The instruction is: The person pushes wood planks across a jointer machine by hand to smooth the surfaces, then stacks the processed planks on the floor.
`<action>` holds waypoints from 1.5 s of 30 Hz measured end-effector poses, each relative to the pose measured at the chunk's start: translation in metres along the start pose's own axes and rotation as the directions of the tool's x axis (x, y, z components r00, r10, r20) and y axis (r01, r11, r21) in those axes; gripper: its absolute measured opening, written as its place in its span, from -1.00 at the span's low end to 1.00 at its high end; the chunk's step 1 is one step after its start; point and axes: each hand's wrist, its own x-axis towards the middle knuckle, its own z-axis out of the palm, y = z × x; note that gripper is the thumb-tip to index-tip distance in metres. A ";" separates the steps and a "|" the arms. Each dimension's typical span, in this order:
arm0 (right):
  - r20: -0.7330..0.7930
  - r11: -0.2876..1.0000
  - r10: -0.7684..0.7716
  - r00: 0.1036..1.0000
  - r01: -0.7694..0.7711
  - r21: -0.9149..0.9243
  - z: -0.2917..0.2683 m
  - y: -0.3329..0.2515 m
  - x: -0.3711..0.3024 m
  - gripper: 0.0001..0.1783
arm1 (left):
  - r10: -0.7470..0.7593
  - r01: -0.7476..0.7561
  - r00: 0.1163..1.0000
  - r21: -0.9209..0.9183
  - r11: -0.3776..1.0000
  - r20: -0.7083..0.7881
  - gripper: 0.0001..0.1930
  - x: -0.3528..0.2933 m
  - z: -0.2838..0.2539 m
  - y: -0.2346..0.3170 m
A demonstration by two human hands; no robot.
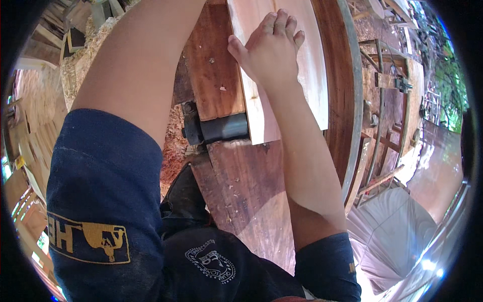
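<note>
My right hand (274,50) lies flat on a pale board (313,85), thumb stretched out to the left and fingers pointing away from me. The board rests on a reddish-brown wooden machine bed (244,176), and its near end reaches just past a dark cylinder (225,128) set across a gap in the bed. The cylinder's right part is hidden under the board. My left arm (138,60) stretches forward along the bed's left side and leaves the picture at the top, so my left hand is out of sight.
A tall brown wooden fence (342,75) runs along the board's right side. Wood shavings (83,75) cover the ground at the left. Wooden frames (382,100) stand farther right, near a grey sheet (392,221). Offcuts (48,43) are piled at the far left.
</note>
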 end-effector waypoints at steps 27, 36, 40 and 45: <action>0.434 0.985 0.147 0.889 -0.172 0.017 -0.011 -0.029 0.075 0.36 | 0.046 -0.150 0.911 -0.224 0.963 -0.410 -0.35 -0.001 0.017 -0.091; 0.497 0.995 0.098 0.862 -0.083 -0.053 -0.024 -0.030 0.080 0.05 | -0.104 0.131 0.965 0.100 0.986 -0.240 -0.44 -0.093 0.000 -0.102; 0.500 0.995 -0.007 0.866 0.055 -0.083 -0.025 -0.035 0.081 -0.08 | -0.124 0.138 0.967 0.045 0.989 -0.222 -0.45 -0.095 -0.004 -0.101; 0.346 0.999 -0.039 0.937 0.045 -0.007 -0.078 -0.042 0.104 -0.13 | -0.137 0.142 0.964 0.004 0.990 -0.227 -0.46 -0.096 -0.003 -0.104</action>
